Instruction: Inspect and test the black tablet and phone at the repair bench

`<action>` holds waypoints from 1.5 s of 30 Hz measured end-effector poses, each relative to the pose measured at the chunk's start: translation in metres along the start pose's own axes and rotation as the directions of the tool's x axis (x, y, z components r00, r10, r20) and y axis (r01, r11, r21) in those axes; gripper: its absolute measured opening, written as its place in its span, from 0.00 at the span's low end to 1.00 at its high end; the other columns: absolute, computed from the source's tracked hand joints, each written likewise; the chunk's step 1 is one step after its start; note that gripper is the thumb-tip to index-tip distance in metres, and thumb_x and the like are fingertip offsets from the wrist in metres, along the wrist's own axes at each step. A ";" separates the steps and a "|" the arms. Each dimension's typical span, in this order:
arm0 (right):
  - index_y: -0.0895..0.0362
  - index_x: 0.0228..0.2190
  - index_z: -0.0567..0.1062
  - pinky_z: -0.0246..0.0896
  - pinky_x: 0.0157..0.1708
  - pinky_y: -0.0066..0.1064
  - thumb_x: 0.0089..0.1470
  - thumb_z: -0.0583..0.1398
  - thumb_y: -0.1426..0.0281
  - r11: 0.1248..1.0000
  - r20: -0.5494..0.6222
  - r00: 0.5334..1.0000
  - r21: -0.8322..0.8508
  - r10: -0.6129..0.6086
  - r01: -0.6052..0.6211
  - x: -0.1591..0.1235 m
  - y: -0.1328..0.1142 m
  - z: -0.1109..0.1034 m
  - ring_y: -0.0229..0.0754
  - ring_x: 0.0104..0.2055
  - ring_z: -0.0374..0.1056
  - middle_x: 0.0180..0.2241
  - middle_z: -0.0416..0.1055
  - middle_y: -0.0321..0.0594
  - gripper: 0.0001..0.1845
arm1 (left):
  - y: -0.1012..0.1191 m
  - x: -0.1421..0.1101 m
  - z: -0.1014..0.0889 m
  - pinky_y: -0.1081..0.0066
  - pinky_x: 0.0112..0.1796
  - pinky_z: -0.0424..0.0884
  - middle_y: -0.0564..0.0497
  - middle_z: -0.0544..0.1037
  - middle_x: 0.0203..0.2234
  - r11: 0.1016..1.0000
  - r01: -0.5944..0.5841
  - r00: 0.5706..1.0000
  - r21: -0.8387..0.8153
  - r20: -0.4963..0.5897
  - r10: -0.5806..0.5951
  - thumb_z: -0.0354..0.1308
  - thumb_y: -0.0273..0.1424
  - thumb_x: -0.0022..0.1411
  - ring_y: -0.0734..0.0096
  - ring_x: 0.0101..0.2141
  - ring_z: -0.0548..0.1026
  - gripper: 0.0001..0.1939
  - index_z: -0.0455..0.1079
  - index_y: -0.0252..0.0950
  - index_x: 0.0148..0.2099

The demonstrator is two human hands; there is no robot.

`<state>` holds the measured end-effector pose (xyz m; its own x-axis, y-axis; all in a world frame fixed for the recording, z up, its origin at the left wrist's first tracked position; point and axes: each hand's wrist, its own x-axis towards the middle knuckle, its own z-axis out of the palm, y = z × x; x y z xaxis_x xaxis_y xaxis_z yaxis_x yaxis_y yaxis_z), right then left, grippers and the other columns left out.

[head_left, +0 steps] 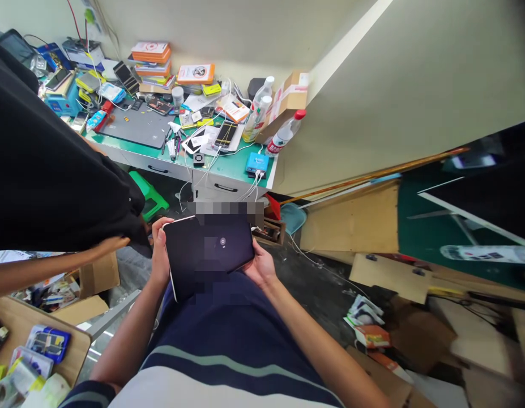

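Note:
A tablet [186, 255] with a dark screen lies tilted in front of my body, held between both hands. A small round icon glows near the middle of its screen, and parts of the picture there are blurred into blocks. My left hand [161, 252] grips its left edge, fingers behind and thumb at the front. On the opposite edge, my right hand [261, 265] holds the lower right corner. The backs of the fingers on both hands are partly hidden by the tablet.
Ahead, a green-topped workbench [239, 156] carries phones, boxes, bottles and cables. Another person in black [67, 153] stands at the left, one arm reaching in. A green stool [149, 195] is under the bench. Cardboard boxes [419, 328] crowd the lower right.

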<state>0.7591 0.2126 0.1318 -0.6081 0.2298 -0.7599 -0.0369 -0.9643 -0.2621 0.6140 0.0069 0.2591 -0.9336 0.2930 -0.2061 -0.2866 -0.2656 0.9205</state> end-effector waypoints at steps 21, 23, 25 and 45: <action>0.50 0.55 0.77 0.48 0.71 0.54 0.65 0.61 0.62 -0.046 0.506 0.536 -0.755 -0.675 0.655 -0.061 -0.010 0.016 0.54 0.69 0.59 0.62 0.68 0.47 0.19 | -0.005 0.009 -0.020 0.52 0.62 0.69 0.43 0.77 0.61 0.813 0.437 0.900 -0.386 0.175 -0.400 0.57 0.43 0.70 0.47 0.61 0.74 0.31 0.66 0.37 0.70; 0.50 0.59 0.76 0.44 0.71 0.61 0.67 0.59 0.62 -0.356 0.754 0.491 -0.646 -0.436 0.676 -0.069 -0.009 0.032 0.58 0.73 0.53 0.67 0.62 0.49 0.21 | -0.007 0.011 -0.022 0.52 0.62 0.70 0.43 0.77 0.61 0.805 0.438 0.898 -0.399 0.163 -0.408 0.58 0.41 0.69 0.46 0.61 0.74 0.30 0.68 0.35 0.69; 0.49 0.63 0.73 0.40 0.72 0.64 0.69 0.58 0.62 -0.488 0.832 0.479 -0.552 -0.279 0.676 -0.070 -0.007 0.047 0.60 0.76 0.45 0.72 0.55 0.50 0.23 | -0.008 0.012 -0.023 0.53 0.62 0.70 0.42 0.78 0.60 0.800 0.442 0.896 -0.405 0.154 -0.417 0.59 0.41 0.69 0.47 0.60 0.75 0.30 0.69 0.35 0.68; 0.51 0.55 0.77 0.52 0.68 0.59 0.67 0.59 0.64 -0.479 0.815 0.459 -0.580 -0.354 0.659 -0.064 -0.003 0.061 0.59 0.70 0.56 0.63 0.66 0.50 0.17 | -0.007 0.017 -0.020 0.51 0.62 0.69 0.44 0.78 0.60 0.794 0.411 0.910 -0.448 0.156 -0.383 0.56 0.39 0.69 0.47 0.59 0.76 0.32 0.64 0.37 0.72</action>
<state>0.7496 0.1927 0.2179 -0.9123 0.3397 0.2285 0.0763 0.6894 -0.7203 0.5962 -0.0050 0.2429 -0.7064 0.5121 -0.4887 -0.7078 -0.5021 0.4969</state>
